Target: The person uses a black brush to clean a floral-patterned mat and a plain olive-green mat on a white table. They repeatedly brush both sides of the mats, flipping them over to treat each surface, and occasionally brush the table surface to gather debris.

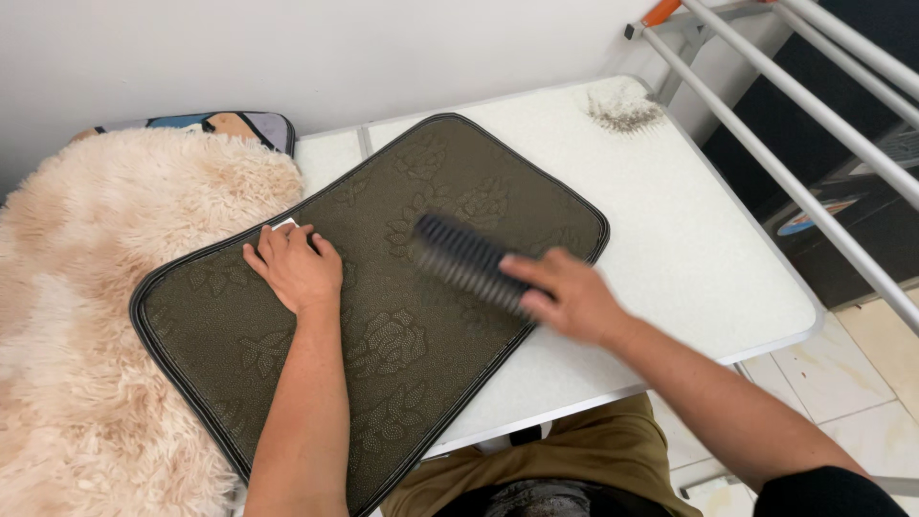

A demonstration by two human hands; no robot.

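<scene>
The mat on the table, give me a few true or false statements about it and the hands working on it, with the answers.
1. The right hand holds a dark brush over the mat. True.
2. The left hand is lifted clear of the mat. False: it rests flat on it.
3. The mat is plain white. False: it is dark olive with a leaf pattern and black edging.
4. A pile of dust and hair sits at the far corner of the white table. True.
5. A fluffy cream rug lies on the left side of the mat. True.
</scene>
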